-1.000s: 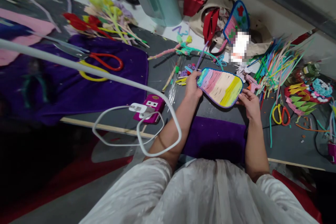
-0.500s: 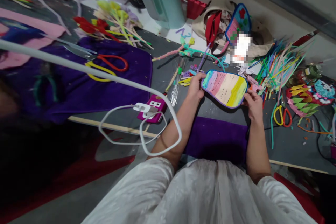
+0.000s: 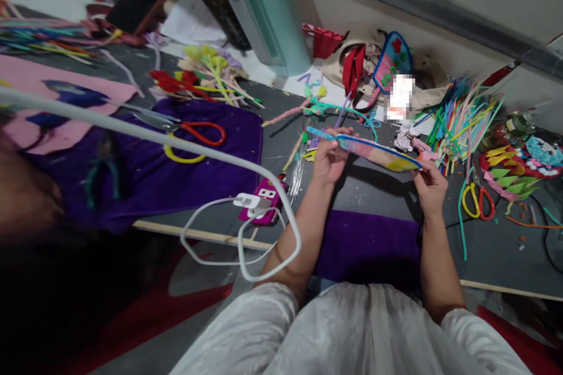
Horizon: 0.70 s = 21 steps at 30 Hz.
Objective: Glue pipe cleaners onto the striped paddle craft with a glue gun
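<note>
Between my two hands is a rounded panel (image 3: 376,153) with multicoloured stripes of fuzzy pipe cleaner and a blue edge. It is tilted almost edge-on, so its face shows only as a thin strip. My left hand (image 3: 331,159) pinches its left end, and a light blue pipe cleaner (image 3: 317,132) sticks out beside these fingers. My right hand (image 3: 431,184) grips the right end between thumb and fingers. Below the panel, a purple cloth (image 3: 367,246) lies at the table's front edge.
A white cable (image 3: 290,205) loops over my left forearm near a magenta power strip (image 3: 264,211). Scissors (image 3: 478,202) and bundled pipe cleaners (image 3: 461,120) lie right. Left are larger scissors (image 3: 202,135), pliers (image 3: 103,170) and another person's hand (image 3: 29,199). A teal jug (image 3: 277,17) stands behind.
The panel has tipped from facing me to nearly edge-on, with both hands still on its ends. The light blue pipe cleaner now shows at the left. The camera view has shifted slightly.
</note>
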Tool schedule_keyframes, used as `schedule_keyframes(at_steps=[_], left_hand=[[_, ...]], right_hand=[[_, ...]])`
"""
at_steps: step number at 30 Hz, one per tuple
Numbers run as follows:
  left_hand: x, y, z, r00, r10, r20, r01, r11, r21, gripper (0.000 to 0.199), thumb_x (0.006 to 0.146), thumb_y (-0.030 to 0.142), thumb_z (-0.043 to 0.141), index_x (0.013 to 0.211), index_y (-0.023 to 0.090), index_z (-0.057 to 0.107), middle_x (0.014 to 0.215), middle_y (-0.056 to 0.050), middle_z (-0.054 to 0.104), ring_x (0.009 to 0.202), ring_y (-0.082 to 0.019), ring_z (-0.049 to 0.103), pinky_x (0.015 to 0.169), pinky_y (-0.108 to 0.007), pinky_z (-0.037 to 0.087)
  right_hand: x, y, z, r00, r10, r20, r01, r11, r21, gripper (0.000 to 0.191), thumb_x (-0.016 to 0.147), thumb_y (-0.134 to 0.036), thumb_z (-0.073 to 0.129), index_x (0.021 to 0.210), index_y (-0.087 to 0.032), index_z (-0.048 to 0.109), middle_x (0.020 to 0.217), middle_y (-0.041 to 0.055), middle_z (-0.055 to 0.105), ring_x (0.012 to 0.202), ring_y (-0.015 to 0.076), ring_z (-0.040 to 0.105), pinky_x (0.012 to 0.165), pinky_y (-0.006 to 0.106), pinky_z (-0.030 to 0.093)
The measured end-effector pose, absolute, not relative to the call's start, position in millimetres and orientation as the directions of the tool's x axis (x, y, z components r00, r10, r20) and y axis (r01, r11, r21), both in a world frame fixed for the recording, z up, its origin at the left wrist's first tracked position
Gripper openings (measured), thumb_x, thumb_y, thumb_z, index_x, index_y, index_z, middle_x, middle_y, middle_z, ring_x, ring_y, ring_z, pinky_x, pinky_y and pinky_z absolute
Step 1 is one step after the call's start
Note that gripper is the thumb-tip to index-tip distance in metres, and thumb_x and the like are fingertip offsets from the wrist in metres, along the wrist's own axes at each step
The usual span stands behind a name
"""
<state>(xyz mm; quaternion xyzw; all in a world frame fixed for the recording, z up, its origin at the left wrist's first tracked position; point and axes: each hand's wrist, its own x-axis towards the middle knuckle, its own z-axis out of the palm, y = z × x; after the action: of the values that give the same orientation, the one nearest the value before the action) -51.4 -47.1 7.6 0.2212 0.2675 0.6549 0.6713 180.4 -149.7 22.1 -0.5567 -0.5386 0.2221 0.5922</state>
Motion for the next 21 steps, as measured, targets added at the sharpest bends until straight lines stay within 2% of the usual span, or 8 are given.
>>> schedule_keyframes(at_steps=[4, 9, 12, 16, 21], left_hand=[[-55, -52, 12, 0.032, 0.998, -0.048, -0.764, 0.056, 0.643, 0.034, 0.052, 0.033, 0.078, 0.066, 0.023, 0.049, 0.090, -0.002, 0.066, 0.119, -0.025, 0.065, 0.100, -0.041, 0.057], [-59, -52, 9, 0.015, 0.998, -0.060, -0.762, 0.051, 0.645, 0.037, 0.057, 0.039, 0.079, 0.066, 0.023, 0.047, 0.089, -0.002, 0.064, 0.115, -0.024, 0.065, 0.102, -0.045, 0.057], [-61, -51, 4, 0.058, 0.993, -0.100, -0.790, 0.107, 0.604, 0.030, 0.061, 0.036, 0.077, 0.069, 0.023, 0.051, 0.087, 0.000, 0.065, 0.100, -0.021, 0.068, 0.097, -0.043, 0.060], [-62, -47, -2, 0.144, 0.980, -0.136, -0.851, 0.192, 0.488, 0.022, 0.062, 0.023, 0.073, 0.079, 0.022, 0.059, 0.083, 0.002, 0.066, 0.078, -0.015, 0.070, 0.081, -0.032, 0.064], [-63, -46, -6, 0.193, 0.967, -0.164, -0.851, 0.248, 0.462, 0.015, 0.068, 0.018, 0.069, 0.079, 0.021, 0.059, 0.081, 0.002, 0.066, 0.070, -0.013, 0.069, 0.068, -0.025, 0.063]], right_hand=[[177, -160, 31, 0.215, 0.817, 0.536, 0.466, 0.396, -0.791, 0.008, 0.091, -0.031, 0.071, 0.097, -0.029, 0.077, 0.095, 0.0054, 0.076, 0.096, 0.0245, 0.070, 0.090, 0.044, 0.056], [174, -173, 42, 0.035, 0.794, 0.608, 0.518, 0.505, -0.690, 0.024, 0.091, -0.018, 0.068, 0.108, -0.032, 0.078, 0.099, 0.0049, 0.077, 0.094, 0.0240, 0.070, 0.085, 0.043, 0.057], [171, -181, 46, -0.081, 0.823, 0.562, 0.520, 0.516, -0.681, 0.034, 0.091, -0.016, 0.067, 0.121, -0.030, 0.074, 0.099, 0.0047, 0.075, 0.088, 0.0219, 0.069, 0.078, 0.039, 0.058], [164, -190, 51, -0.211, 0.841, 0.499, 0.471, 0.534, -0.702, 0.047, 0.093, -0.013, 0.066, 0.137, -0.029, 0.065, 0.100, 0.0034, 0.072, 0.083, 0.0174, 0.066, 0.074, 0.033, 0.057], [146, -201, 61, -0.271, 0.830, 0.487, 0.418, 0.557, -0.718, 0.053, 0.095, -0.014, 0.067, 0.145, -0.030, 0.058, 0.096, 0.0022, 0.069, 0.081, 0.0162, 0.063, 0.075, 0.031, 0.056]])
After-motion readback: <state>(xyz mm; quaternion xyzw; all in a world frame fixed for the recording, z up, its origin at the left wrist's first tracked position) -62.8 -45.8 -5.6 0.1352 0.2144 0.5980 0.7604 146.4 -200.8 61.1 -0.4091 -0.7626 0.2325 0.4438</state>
